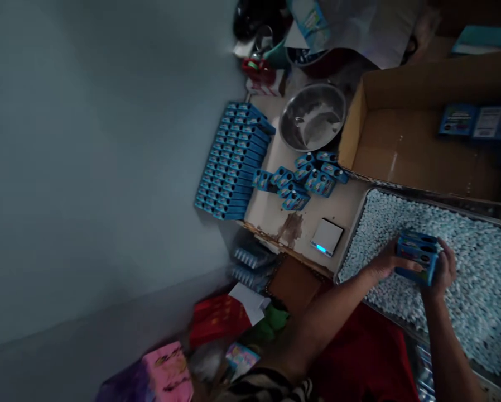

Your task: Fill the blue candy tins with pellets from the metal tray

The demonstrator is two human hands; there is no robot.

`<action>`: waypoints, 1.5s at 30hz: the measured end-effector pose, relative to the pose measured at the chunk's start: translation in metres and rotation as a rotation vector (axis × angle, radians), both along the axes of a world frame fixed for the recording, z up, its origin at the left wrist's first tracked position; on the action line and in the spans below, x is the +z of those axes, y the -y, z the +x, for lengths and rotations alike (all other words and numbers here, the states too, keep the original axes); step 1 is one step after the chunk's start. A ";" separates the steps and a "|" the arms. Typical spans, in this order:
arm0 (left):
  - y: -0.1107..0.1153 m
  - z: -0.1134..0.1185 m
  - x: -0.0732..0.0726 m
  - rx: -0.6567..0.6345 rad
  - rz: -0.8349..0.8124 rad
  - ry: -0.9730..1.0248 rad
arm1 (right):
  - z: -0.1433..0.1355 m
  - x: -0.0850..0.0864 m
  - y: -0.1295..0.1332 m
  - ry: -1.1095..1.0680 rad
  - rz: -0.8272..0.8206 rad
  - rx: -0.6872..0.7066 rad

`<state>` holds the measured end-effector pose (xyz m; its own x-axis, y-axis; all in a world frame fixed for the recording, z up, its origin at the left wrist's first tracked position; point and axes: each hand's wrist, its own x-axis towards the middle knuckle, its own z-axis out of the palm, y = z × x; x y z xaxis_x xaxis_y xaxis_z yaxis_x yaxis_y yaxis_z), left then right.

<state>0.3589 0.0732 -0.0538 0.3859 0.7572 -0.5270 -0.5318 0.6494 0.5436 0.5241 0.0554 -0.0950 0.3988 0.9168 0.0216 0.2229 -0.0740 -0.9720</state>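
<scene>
Over a wide metal tray filled with small pale-blue pellets, I hold a few small blue boxes pressed together in a block. My left hand grips them from the left, its thumb across the near face. On the other side my right hand is closed around their right edge. The boxes stand side by side; their exact number is hard to make out. Left of the tray lies a small digital scale with a lit blue display.
Several loose blue boxes lie on the table behind the scale. A tall stack of blue boxes stands against the wall. Behind the tray are a steel bowl and an open cardboard carton with blue boxes inside.
</scene>
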 end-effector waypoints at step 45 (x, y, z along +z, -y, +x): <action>0.003 -0.114 0.017 -0.121 0.784 -0.942 | -0.065 0.129 0.000 -0.417 0.005 0.302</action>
<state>0.2449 0.0700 -0.0372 0.1911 0.9799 -0.0567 0.3203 -0.0077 0.9473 0.4586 0.0553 0.0339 0.0916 0.9927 -0.0784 -0.1732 -0.0617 -0.9830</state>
